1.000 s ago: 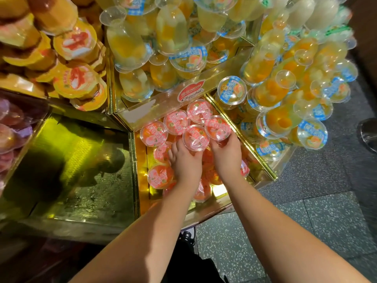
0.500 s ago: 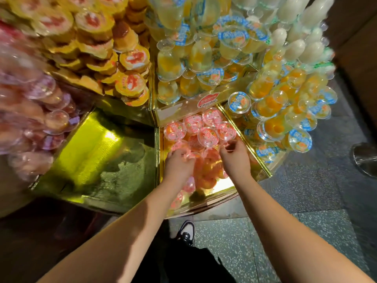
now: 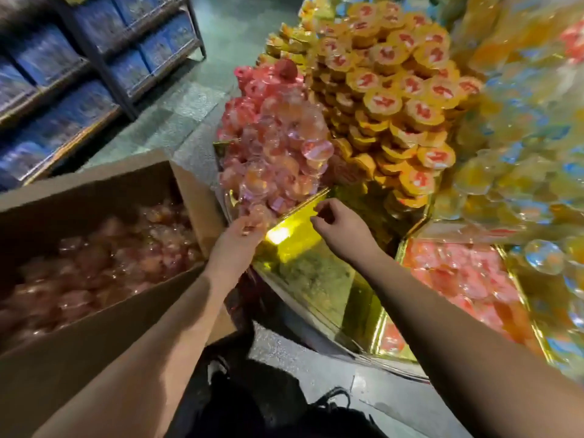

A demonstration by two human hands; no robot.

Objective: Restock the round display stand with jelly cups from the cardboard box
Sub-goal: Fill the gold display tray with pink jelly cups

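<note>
**Hands between box and stand**

Both bare arms reaching up from 6 o'clock toward frame centre. Left hand (image 3: 237,238) just past the right-hand corner of the cardboard box (image 3: 104,314), fingers loosely curled; blur there, so cannot tell whether anything is gripped, though a clear cup from the pink heap seems to sit right at the fingertips. Right hand (image 3: 339,227) above the bare gold compartment (image 3: 313,273), fingers curled inward, nothing visibly held, thumb and forefinger close together.

Cardboard box at 9 o'clock, open-topped, holding many pinkish jelly cups (image 3: 94,263), blurred. Round display stand (image 3: 392,339) spreading from centre to 3 o'clock, gold dividers between sections. Heap of pink-lidded cups (image 3: 278,147) at 12 o'clock, just above both hands. Stack of orange cups with red-and-white lids (image 3: 398,99) at 1 o'clock. Yellow cups with blue-edged lids (image 3: 518,159) at 2 to 3 o'clock, badly smeared. Low section of red-lidded cups (image 3: 458,279) at 4 o'clock, right of the right forearm.

Blue shelving (image 3: 63,77) at 10 o'clock across a speckled floor (image 3: 177,115). Dark shoe (image 3: 328,403) at 6 o'clock.
</note>
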